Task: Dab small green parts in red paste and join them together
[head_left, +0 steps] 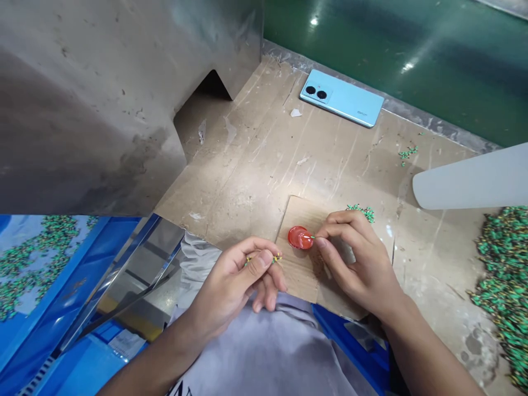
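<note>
A thin green pin-like piece (310, 237) is pinched between the thumb and forefinger of the right hand (363, 267), and its tip is held at the edge of a small round red cap-like dish (300, 237), seemingly touching it. The remaining fingers of that hand are curled loosely underneath. A short bundle of small green-and-yellow pieces (274, 257) is gripped between the thumb and bent fingers of the left hand (239, 278), with only the ends seen poking out at three o'clock of the thumb.

The red dish rests on a flat piece of brown cardboard (303, 275), which lies on a scuffed tan worktop (264, 165). Just beyond the right knuckles, at about one o'clock, a small scatter of green pieces (362, 211) is seen. A large heap of green pieces (501, 280) lies at three o'clock, well apart, and a blue tray holding more green pieces (37, 258) lies at nine o'clock.

As a judgement, the work appears to be in mid-course: a few pieces are gathered in the left hand, one is being dipped or touched to the dish, and a very large stock is left untouched.

At twelve o'clock, near the far edge, a light blue smartphone (341, 98) lies face down.
</note>
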`<state>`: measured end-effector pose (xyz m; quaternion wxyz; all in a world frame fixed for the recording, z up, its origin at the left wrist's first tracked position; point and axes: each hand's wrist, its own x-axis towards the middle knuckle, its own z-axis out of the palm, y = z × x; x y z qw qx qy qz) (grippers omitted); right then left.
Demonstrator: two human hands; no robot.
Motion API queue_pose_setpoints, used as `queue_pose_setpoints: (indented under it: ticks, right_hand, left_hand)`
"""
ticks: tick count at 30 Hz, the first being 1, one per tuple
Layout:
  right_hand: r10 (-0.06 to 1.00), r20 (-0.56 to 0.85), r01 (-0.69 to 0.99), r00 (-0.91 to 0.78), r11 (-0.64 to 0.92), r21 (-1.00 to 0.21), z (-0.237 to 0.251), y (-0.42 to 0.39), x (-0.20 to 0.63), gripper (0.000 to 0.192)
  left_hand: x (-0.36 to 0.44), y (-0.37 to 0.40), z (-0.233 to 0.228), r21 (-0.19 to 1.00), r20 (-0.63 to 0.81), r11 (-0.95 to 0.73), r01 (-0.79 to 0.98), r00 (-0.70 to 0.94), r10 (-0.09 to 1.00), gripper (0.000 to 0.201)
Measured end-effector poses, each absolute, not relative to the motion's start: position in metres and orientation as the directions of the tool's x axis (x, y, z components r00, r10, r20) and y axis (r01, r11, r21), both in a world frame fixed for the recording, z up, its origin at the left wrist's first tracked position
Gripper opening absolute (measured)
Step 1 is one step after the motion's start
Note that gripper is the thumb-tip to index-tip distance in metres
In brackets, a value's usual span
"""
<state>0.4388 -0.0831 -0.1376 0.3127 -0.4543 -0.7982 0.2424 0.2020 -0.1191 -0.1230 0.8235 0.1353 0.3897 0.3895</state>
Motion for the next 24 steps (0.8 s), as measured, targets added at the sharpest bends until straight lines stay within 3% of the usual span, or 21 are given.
queue_pose_setpoints:
  ticks: [21, 24]
  right_hand:
    - [0.865, 0.322, 0.575, -0.385, 0.498, -0.65, -0.1369, -0.0819, 0.4382, 0.012]
    - [0.878, 0.321, 0.547, -0.356, 0.474, -0.69, -0.1341, -0.0843, 0.4383, 0.012]
  left_hand:
    - [0.2057, -0.1224, -0.1277, 0.601, -0.544, 0.639, -0.48, 0.34, 0.767, 0.02]
    - [0.2071, -0.1234, -0.1294, 0.595, -0.543, 0.633, -0.494, 0.334, 0.771, 0.024]
